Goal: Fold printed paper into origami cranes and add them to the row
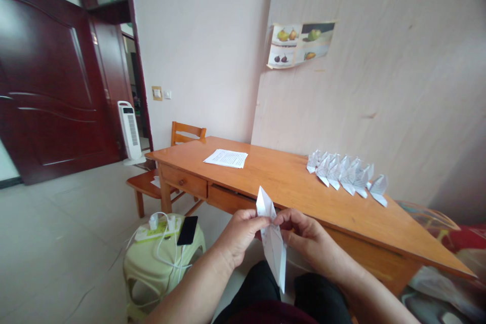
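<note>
Between my two hands is a narrow piece of folded paper [274,255], white with pointed ends, held upright above my lap in front of the table edge. My left hand [245,233] grips its left side near the middle, thumb on the front. From the other side my right hand [301,233] pinches the paper at the same height, with its fingers bent. On the right part of the table stand several folded paper pieces [343,174] in a cluster. A stack of printed sheets [226,158] lies flat farther left.
The wooden table [273,172] runs along the wall, a wooden chair [186,134] at its left end. Left of me, a pale green plastic stool [152,268] carries a power strip [157,230], white cables and a black phone [188,231]. A white tower heater [129,131] stands near the door.
</note>
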### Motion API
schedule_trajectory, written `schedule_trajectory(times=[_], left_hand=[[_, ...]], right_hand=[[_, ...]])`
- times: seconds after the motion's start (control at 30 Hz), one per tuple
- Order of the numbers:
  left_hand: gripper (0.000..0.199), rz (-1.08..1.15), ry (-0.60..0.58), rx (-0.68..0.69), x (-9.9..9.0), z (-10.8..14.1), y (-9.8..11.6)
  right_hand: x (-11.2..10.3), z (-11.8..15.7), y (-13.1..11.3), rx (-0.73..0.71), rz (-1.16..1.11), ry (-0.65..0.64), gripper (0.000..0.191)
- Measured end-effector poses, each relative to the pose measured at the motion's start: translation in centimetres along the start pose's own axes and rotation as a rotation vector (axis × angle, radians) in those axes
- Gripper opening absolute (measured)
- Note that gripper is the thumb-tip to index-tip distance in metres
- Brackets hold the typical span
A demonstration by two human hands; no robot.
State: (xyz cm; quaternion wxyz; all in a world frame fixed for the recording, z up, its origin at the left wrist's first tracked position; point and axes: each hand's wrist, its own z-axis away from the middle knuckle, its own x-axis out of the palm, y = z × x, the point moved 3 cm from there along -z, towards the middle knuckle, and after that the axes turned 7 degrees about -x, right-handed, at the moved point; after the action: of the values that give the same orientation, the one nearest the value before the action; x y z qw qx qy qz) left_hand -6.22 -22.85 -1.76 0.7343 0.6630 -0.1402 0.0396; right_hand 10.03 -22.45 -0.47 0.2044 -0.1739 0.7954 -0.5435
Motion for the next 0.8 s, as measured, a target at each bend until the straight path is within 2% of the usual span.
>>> schedule_trajectory(times=[0.27, 0.4, 0.5, 0.8], left_hand=[[0.017, 0.111, 0.028, -0.115, -0.4, -0.4, -0.8], [0.016, 0.100, 0.054, -0.126, -0.4, -0.5, -1.3], [0.018, 0.122, 0.025, -0.133, -0.3, -0.7, -1.8], [0.014, 0.195, -0.090, -0.106, -0.2, -1.0, -2.4]], right_hand=[[0.1, -0.1, 0.2, 0.000, 0.001, -0.042, 0.015], [0.2, 0.1, -0.3, -0.028, 0.134, -0.057, 0.020], [0.2, 0.2, -0.6, -0.023, 0.172, -0.065, 0.022], [0.1, -0.2, -1.1, -0.007, 0.048, -0.029, 0.019]])
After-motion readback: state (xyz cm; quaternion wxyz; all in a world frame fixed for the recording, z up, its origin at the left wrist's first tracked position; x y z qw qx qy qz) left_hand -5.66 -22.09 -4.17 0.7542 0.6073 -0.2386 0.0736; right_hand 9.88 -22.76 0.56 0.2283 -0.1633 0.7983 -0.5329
